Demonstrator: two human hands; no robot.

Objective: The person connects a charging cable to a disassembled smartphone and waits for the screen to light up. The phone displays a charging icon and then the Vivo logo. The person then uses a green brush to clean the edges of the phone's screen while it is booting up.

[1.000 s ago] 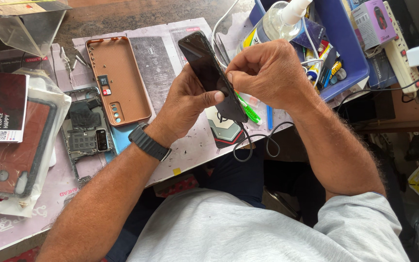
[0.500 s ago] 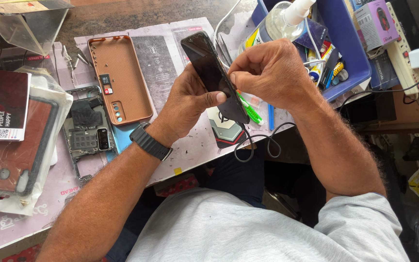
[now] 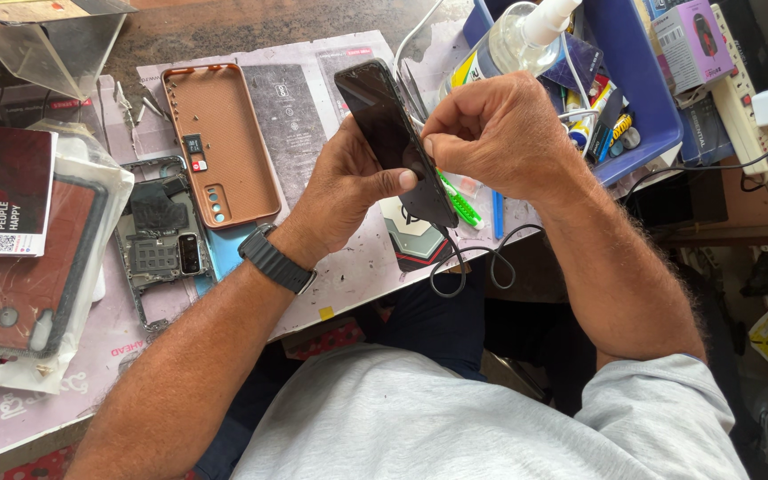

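- Black phone (image 3: 393,142), glossy dark screen, held tilted above a work table (image 3: 313,36) covered w/ printed paper mats; it sits between both hands, near the middle of the view.
- Left hand (image 3: 348,191): curled around the phone from below and behind, thumb pressed on the screen's lower part. Closed grip, fingers mostly hidden behind the phone. Dark band watch (image 3: 276,260) on the wrist.
- Right hand (image 3: 500,133): closed into a loose fist, fingertips pinched together at the phone's right edge. Whether it pinches a small tool or just the edge can't be told.
- Thin black cable (image 3: 473,262) loops below the phone's lower end, over the table edge.
- Green plastic tool (image 3: 460,203) lies on the mat just under the right hand.
- Orange-brown phone back cover (image 3: 224,142) lies flat on the mat, left of the hands, inner side up.
- Opened phone body (image 3: 160,240) w/ exposed parts lies just left of that cover.
- Blue tray (image 3: 642,98) at upper right holds a clear pump bottle (image 3: 508,44) and assorted small items.
- Person wears a light grey shirt (image 3: 491,418), seen from above.
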